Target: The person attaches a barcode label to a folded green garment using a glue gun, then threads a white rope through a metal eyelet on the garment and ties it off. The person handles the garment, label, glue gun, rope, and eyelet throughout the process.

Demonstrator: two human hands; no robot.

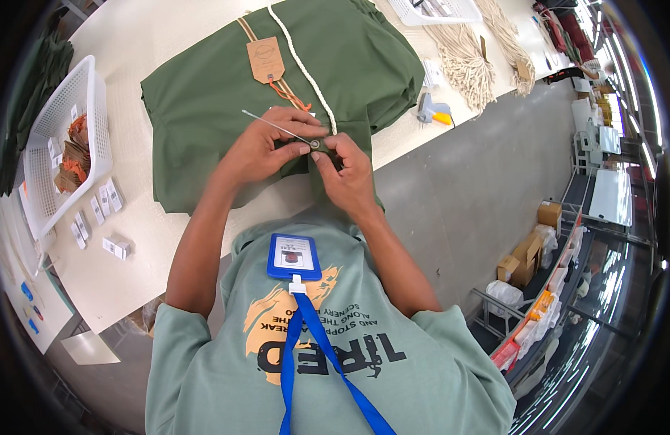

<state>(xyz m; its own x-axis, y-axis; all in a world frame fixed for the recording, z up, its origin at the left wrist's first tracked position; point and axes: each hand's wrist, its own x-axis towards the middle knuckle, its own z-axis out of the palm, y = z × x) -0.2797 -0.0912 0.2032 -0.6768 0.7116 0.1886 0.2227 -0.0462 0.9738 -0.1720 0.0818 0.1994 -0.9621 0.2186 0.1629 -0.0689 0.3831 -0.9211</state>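
A textile workshop, it seems: a big green cloth (204, 109) is spread on a pale tabletop (157, 243); left of the cloth sits a white basket (98, 123) of tags, right of it cream cord bundles (465, 65), and farther right cardboard boxes (525, 259) and strip lights (648, 103).
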